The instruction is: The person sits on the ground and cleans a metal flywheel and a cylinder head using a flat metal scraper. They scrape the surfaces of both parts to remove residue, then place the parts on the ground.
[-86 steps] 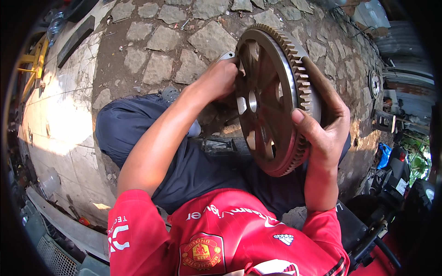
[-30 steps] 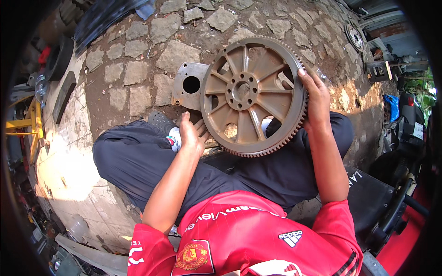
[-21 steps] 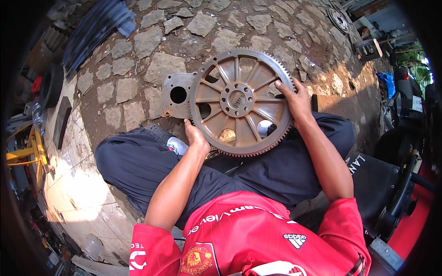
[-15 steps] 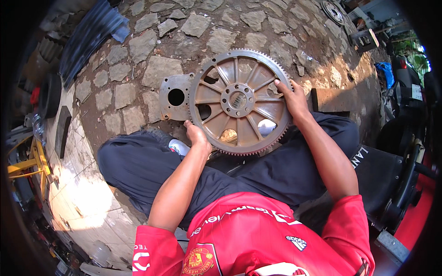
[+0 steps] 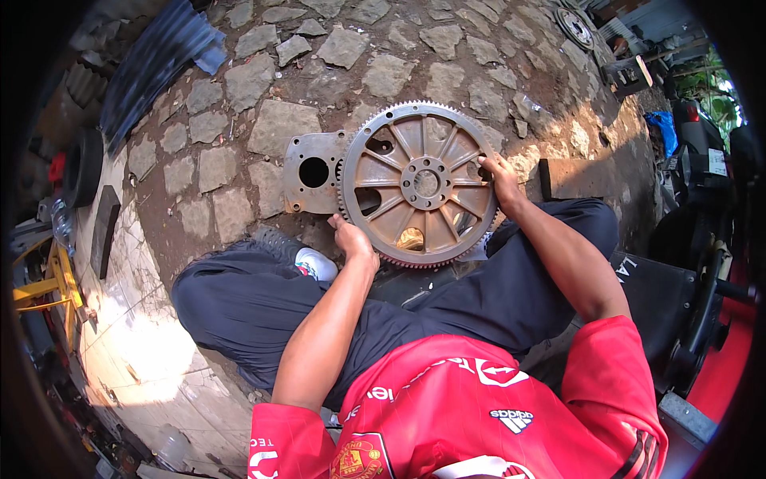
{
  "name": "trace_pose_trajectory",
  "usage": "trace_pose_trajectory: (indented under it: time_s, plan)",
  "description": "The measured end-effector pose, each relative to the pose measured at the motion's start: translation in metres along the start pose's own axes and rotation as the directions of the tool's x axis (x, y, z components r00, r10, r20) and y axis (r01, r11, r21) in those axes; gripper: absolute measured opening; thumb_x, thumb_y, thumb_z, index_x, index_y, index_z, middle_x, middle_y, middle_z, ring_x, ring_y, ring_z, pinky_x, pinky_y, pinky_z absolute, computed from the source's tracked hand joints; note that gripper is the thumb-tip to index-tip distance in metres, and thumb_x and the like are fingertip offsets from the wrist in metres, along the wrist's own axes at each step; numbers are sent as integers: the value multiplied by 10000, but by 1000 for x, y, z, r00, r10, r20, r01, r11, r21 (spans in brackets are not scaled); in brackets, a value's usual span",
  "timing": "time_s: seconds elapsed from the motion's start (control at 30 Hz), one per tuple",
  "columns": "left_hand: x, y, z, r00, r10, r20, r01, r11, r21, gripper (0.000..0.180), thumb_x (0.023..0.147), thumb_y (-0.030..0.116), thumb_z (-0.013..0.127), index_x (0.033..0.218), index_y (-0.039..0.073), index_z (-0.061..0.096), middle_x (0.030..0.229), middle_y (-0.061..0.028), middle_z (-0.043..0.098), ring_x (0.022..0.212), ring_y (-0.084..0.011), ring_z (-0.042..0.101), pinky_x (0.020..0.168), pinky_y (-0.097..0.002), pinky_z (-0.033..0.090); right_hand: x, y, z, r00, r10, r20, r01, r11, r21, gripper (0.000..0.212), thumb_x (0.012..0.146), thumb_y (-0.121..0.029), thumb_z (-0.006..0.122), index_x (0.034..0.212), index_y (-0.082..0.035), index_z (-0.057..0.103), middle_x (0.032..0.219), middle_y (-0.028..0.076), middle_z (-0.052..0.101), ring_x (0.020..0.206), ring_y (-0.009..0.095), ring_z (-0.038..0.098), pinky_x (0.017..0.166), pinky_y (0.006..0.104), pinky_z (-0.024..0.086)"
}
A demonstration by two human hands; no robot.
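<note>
A big spoked flywheel (image 5: 393,180) with a toothed rim and a ring of holes in its hub is held in front of me between both hands. My left hand (image 5: 355,239) is closed on its lower left rim, the thumb near the teeth. On the right edge my right hand (image 5: 503,180) grips the rim, fingers partly hidden behind it. Just left of the wheel shows a flat metal housing plate (image 5: 297,173) with a large round hole; the wheel overlaps its right part. A few small gear teeth show at that overlap. What lies beneath the wheel is mostly hidden.
I sit cross-legged on stone paving (image 5: 287,128). A wooden block (image 5: 578,178) lies beyond my right knee. At the far right is a round metal disc (image 5: 574,29). Blue corrugated sheet (image 5: 159,64) and a yellow metal frame (image 5: 60,279) are on the left.
The flywheel has come down a little and shifted slightly right, with both hands moving along on its rim. Small teeth beside the housing plate now show.
</note>
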State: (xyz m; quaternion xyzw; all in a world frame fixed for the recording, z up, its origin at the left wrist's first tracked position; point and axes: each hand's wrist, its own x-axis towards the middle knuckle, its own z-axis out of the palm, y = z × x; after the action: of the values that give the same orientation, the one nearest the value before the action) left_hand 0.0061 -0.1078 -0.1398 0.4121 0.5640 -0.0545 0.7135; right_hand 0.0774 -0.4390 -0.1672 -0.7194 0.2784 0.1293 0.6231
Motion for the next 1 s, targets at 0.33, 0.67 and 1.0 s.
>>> trace_pose_trajectory:
  time_s: [0.33, 0.67, 1.0]
  plan:
    - [3, -5, -3, 999, -21, 50, 26, 994, -109, 620, 1150, 476, 345, 1564, 21, 415, 1584, -127, 486, 1427, -277, 483, 1195, -445, 365, 1, -11, 16, 999, 22, -29, -28, 979, -201, 713, 883, -391, 826, 1417, 24, 600, 1241, 138, 733, 1066, 214, 699, 918, 344, 568]
    - [-3, -13, 6, 992, 105, -63, -113, 983, -144, 488, 1158, 333, 374, 1489, -14, 468, 1480, -126, 555, 1321, -280, 555, 1115, -401, 424, 15, -18, 21, 979, 202, -4, -198, 957, -212, 486, 872, -241, 793, 1264, -4, 630, 1116, 147, 726, 925, 244, 730, 816, 385, 635]
    - [-72, 34, 7, 920, 220, 326, -151, 963, -226, 204, 1183, 211, 358, 1162, 76, 509, 1149, -33, 559, 1065, -136, 519, 1032, -345, 426, 5, -25, 14, 939, 336, 70, -323, 935, -146, 314, 922, -156, 694, 1182, 15, 651, 1031, 174, 731, 774, 266, 753, 672, 408, 649]
